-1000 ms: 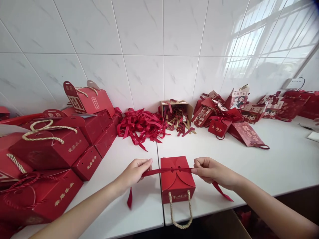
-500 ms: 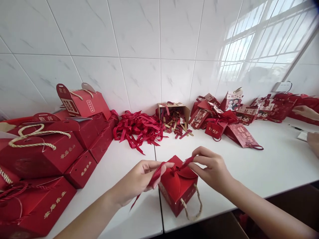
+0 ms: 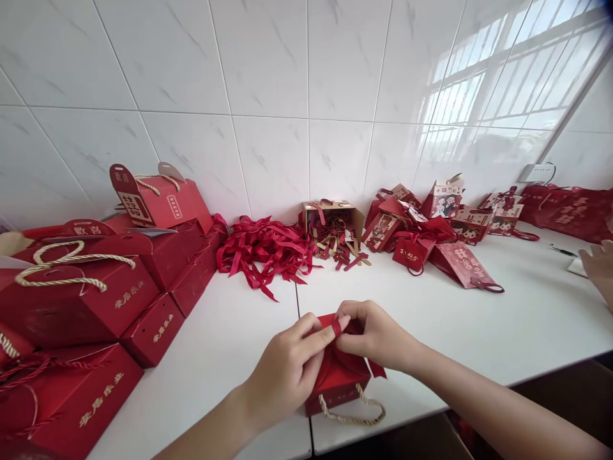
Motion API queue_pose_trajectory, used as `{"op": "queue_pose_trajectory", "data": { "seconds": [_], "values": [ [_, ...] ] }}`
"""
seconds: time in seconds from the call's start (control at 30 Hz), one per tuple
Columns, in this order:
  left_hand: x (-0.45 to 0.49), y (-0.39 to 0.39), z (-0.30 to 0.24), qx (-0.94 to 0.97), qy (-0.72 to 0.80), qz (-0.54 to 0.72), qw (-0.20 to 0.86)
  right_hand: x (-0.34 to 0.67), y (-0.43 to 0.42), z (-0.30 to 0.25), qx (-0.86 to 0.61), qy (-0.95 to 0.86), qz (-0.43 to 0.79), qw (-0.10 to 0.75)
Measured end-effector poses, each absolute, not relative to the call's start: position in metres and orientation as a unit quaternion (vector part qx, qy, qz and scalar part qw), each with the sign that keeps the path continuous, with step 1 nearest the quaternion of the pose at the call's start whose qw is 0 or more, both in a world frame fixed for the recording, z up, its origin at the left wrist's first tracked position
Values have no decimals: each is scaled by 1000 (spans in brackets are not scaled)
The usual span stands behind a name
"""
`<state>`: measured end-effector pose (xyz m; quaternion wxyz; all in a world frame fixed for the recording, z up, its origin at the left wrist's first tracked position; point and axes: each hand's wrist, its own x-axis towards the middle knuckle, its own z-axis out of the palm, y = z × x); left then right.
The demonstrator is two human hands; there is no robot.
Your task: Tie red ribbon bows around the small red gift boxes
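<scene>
A red gift box (image 3: 341, 374) with a twisted cream rope handle (image 3: 352, 420) stands on the white table before me. Over its top, my left hand (image 3: 292, 361) is closed, with red ribbon (image 3: 337, 328) looped round its extended index finger. My right hand (image 3: 376, 335) pinches the same ribbon close to that fingertip. One ribbon end (image 3: 377, 369) hangs out below my right hand. Both hands cover much of the box top, so the ribbon's crossing is hidden.
Stacked red boxes (image 3: 143, 281) fill the left side. Along the wall lie a heap of red ribbons (image 3: 265, 249), an open carton (image 3: 357, 220) of small tags and several decorated gift boxes (image 3: 445, 198). Another person's hand (image 3: 598, 265) is at the right edge, near a pen (image 3: 564, 251).
My hands have come together over the box, and the ribbon now loops round my left index finger. The box has turned slightly. The other person's hand has moved.
</scene>
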<state>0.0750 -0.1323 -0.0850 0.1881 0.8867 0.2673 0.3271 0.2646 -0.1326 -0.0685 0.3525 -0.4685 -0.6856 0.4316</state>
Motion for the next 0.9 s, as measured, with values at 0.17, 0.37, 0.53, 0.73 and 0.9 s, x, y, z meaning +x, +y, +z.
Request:
{"op": "queue_pose_trajectory", "data": {
  "seconds": [0.17, 0.37, 0.53, 0.73, 0.9],
  "values": [
    [71, -123, -71, 898, 251, 281, 226, 264, -133, -63, -463, -743, 371, 311],
    [54, -120, -66, 883, 320, 290, 183, 281, -134, -61, -467, -774, 314, 292],
    [33, -126, -62, 886, 375, 226, 155, 298, -134, -65, -488, -763, 322, 275],
    [42, -120, -62, 865, 311, 218, 328, 290, -135, -65, -476, -773, 303, 289],
    [40, -106, -64, 907, 340, 201, 147, 292, -139, -66, -498, -790, 248, 259]
  ]
}}
